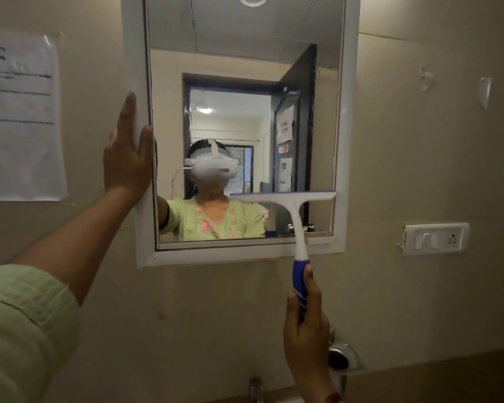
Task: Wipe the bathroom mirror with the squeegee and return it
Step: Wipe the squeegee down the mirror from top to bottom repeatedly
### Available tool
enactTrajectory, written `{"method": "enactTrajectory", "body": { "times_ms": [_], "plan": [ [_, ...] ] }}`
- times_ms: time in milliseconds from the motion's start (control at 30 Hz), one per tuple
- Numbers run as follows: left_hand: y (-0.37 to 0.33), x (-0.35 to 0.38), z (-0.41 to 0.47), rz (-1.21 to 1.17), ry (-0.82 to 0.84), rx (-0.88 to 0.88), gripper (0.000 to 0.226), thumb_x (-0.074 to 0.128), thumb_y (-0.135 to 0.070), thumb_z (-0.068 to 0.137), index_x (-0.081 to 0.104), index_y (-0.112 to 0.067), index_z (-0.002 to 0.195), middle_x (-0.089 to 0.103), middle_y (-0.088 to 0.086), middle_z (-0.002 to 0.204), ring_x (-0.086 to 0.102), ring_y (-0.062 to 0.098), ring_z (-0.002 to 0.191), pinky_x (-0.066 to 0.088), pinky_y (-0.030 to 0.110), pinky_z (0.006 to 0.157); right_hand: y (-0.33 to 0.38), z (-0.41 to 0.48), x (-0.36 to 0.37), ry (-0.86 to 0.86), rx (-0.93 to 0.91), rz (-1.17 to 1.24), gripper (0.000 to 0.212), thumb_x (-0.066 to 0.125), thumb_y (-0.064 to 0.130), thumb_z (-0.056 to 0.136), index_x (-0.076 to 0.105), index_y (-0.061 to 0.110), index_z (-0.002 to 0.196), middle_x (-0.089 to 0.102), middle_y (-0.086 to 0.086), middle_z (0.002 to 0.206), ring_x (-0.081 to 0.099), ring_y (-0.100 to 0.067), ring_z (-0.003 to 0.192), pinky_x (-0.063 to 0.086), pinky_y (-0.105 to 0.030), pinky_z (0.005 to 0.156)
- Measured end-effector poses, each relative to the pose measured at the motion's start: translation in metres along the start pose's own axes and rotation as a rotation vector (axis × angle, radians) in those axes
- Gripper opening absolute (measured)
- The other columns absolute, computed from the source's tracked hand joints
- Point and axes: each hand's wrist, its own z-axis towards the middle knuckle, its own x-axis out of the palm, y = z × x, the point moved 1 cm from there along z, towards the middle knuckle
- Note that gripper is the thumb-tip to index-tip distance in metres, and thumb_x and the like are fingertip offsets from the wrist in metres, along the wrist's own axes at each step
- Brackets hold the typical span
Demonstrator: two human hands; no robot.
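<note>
The bathroom mirror (245, 53) hangs on the beige wall in a white frame (348, 141). My left hand (127, 158) clasps the frame's left edge, thumb over the front. A squeegee (296, 216) with a white head and a blue-and-white handle rests its blade flat against the glass at the lower right. My right hand (307, 321) is closed around the handle below the frame. A person in a light green top and a white headset shows in the glass.
A printed paper sheet (21, 117) is taped to the wall at left. A white switch plate (435, 238) sits right of the mirror. A chrome holder (342, 359) and a tap (256, 388) stand below.
</note>
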Motion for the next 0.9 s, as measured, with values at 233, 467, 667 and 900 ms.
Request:
{"method": "enactTrajectory", "body": {
  "times_ms": [233,467,667,900],
  "plan": [
    [-0.004,-0.002,-0.002,-0.007,-0.002,-0.007,0.050,0.035,-0.034,0.098,0.022,-0.023,0.145,0.034,0.003,0.148,0.044,0.030,0.125,0.035,0.036,0.100,0.005,0.013,0.004,-0.028,-0.015,0.044,0.048,0.031,0.056,0.091,0.012,0.061,0.135,0.063,-0.006,0.088,0.052,-0.004,0.054,0.044,-0.010,0.049],
    [-0.001,0.000,0.000,-0.014,-0.008,0.007,0.050,0.035,-0.034,0.098,0.022,-0.022,0.145,0.032,0.002,0.149,0.042,0.029,0.127,0.033,0.036,0.102,-0.015,-0.046,-0.003,0.022,0.105,-0.039,0.062,0.041,0.037,0.086,0.011,0.066,0.132,0.063,-0.006,0.111,0.061,-0.007,0.079,0.048,-0.006,0.067],
    [0.003,0.002,0.001,-0.009,-0.005,0.027,0.051,0.033,-0.037,0.098,0.021,-0.023,0.146,0.031,0.001,0.150,0.043,0.028,0.127,0.033,0.034,0.102,0.006,-0.015,-0.001,0.013,0.081,0.088,0.053,0.036,0.048,0.086,0.014,0.066,0.132,0.063,0.000,0.093,0.055,-0.010,0.057,0.048,-0.016,0.049],
    [0.005,0.003,0.000,-0.017,-0.007,0.036,0.051,0.033,-0.036,0.099,0.020,-0.024,0.146,0.031,-0.002,0.150,0.043,0.025,0.126,0.031,0.027,0.102,-0.006,-0.044,-0.002,0.023,0.112,-0.002,0.058,0.035,0.044,0.085,0.007,0.070,0.129,0.053,-0.007,0.131,0.060,-0.004,0.084,0.049,-0.004,0.064]
  ]
}}
